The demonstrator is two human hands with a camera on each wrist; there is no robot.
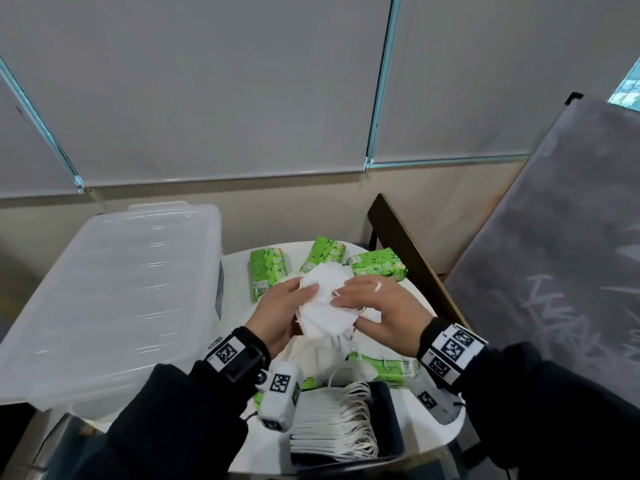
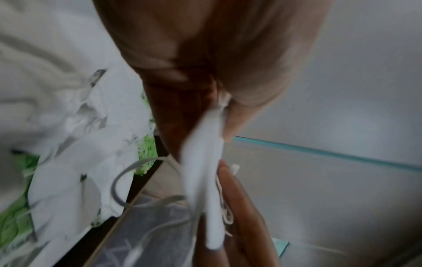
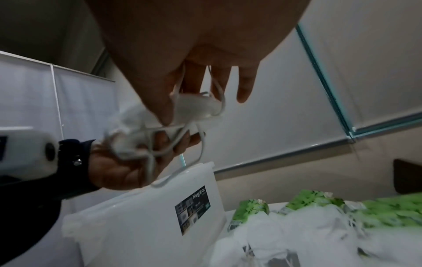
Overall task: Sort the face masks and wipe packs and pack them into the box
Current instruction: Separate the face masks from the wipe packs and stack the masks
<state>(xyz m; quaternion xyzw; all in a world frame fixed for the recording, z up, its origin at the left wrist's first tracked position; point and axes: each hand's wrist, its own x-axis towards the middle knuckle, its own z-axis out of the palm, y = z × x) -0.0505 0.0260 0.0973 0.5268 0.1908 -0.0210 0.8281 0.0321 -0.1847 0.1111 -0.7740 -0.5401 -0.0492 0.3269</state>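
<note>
A stack of white face masks point(image 1: 323, 311) is held upright above the table between both hands. My left hand point(image 1: 299, 297) grips its left side with the thumb on the front. My right hand point(image 1: 356, 303) pinches the right side, and ear loops hang round its fingers point(image 3: 194, 84). In the left wrist view the stack point(image 2: 205, 180) shows edge-on against the palm. Three green wipe packs point(image 1: 268, 273) point(image 1: 323, 252) point(image 1: 377, 265) lie at the back of the table. Loose masks point(image 1: 322, 358) and another green pack point(image 1: 388, 367) lie under the hands. The clear lidded box point(image 1: 114, 289) stands at the left.
A dark tray point(image 1: 394, 420) near the front edge of the white round table point(image 1: 235, 271) holds a neat row of masks point(image 1: 332, 420). A dark wooden frame point(image 1: 408, 251) and a grey chalkboard point(image 1: 554, 254) stand close on the right. A wall with blinds is behind.
</note>
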